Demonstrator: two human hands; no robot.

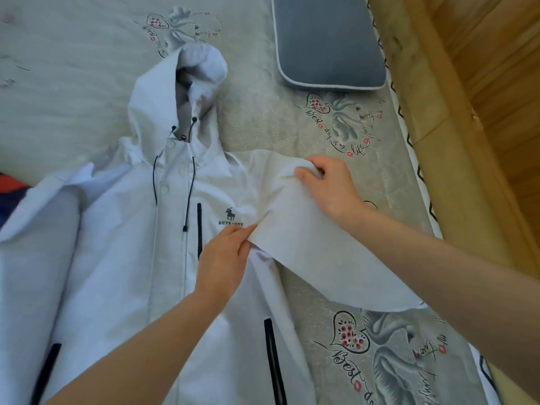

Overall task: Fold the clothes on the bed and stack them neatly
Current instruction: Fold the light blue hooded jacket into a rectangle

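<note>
Up at the top of the bed [73, 92] lies a grey pillow [327, 39] with a white edge, well away from the hands. The bed cover is grey with swans and hearts drawn on it. A wooden wall [496, 97] runs along the right side. At the far left, something red and dark blue [13, 191] peeks out from under the cloth.

A white jacket [125, 244] with a hood lies flat on the bed, front side up, with black zips and strings. Its sleeve [315, 247] on the right is lifted off the bed. The right hand [327, 185] grips the sleeve near the shoulder, fingers curled into the cloth. The left hand [225, 258] pinches the sleeve's lower edge, just below the little horse logo [230, 219].
</note>
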